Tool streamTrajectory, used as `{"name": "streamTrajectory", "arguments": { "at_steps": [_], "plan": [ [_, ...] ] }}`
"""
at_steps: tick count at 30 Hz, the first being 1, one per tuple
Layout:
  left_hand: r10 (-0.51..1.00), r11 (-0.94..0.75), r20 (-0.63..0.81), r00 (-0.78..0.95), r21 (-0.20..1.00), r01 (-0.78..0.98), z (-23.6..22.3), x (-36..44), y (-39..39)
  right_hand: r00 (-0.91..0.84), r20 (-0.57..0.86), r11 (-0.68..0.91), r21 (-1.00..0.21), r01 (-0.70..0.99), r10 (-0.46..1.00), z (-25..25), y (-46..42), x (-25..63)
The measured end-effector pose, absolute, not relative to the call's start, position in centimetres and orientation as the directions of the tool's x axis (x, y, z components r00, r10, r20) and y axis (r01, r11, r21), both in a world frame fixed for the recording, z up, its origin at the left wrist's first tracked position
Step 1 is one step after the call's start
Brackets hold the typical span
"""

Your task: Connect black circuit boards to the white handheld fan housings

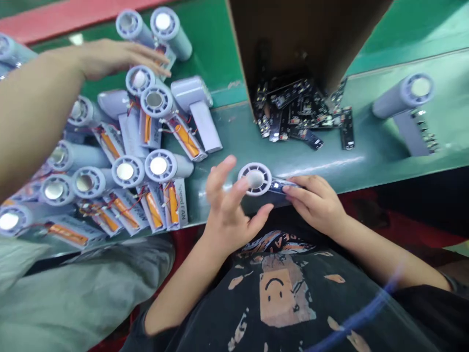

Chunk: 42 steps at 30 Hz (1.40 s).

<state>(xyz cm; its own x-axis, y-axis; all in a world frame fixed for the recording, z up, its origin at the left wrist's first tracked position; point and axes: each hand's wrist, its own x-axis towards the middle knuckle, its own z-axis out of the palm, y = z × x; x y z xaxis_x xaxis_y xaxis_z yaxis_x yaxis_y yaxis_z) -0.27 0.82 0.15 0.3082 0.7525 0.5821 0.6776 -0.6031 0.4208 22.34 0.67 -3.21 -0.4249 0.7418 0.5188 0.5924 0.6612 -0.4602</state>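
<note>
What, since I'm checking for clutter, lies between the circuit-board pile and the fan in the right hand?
Only green tabletop separates the circuit-board pile from the held fan in the head view.

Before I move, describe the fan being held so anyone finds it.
Find the brown box on the green table. Below it in view is a lavender fan; unlike the other fans, its handle is in the person's right hand.

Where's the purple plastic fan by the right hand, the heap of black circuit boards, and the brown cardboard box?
Purple plastic fan (258,178): head view, disc in its round end.
Black circuit boards (301,110): head view, middle of the heap.
Brown cardboard box (304,29): head view, inner wall.
</note>
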Motion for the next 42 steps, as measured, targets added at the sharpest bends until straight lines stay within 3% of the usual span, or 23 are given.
{"name": "streamTrajectory", "arguments": {
  "at_steps": [5,10,15,26,35,42],
  "plan": [
    [0.673,-0.665,0.695,0.252,0.42,0.617,-1.3,-2.3,0.5,-0.185,0.629,0.566,-0.481,0.67,0.755,-1.7,0.9,26.5],
    [0.737,-0.61,0.636,0.23,0.478,0.632,-3.2,-2.6,0.6,0.08,0.756,0.275,-0.331,0.903,0.65,-1.3,2.4,34.0],
    [0.752,-0.581,0.614,0.24,0.447,0.68,-3.2,-2.2,0.7,0.09,0.682,0.12,-0.254,0.96,0.725,-3.1,4.1,37.4],
    [0.778,-0.525,0.582,0.237,0.396,0.753,-3.3,-2.1,0.3,0.222,0.556,-0.079,-0.268,0.96,0.801,-3.2,5.5,36.1],
    [0.796,-0.509,0.52,0.31,0.298,0.808,-3.3,-2.1,0.0,0.245,0.543,-0.11,-0.269,0.957,0.803,-3.4,5.3,35.8],
    [0.801,-0.494,0.523,0.289,0.307,0.813,-2.6,-2.1,-0.2,0.172,0.595,-0.051,-0.215,0.975,0.785,-3.6,5.3,36.5]
  ]
}}
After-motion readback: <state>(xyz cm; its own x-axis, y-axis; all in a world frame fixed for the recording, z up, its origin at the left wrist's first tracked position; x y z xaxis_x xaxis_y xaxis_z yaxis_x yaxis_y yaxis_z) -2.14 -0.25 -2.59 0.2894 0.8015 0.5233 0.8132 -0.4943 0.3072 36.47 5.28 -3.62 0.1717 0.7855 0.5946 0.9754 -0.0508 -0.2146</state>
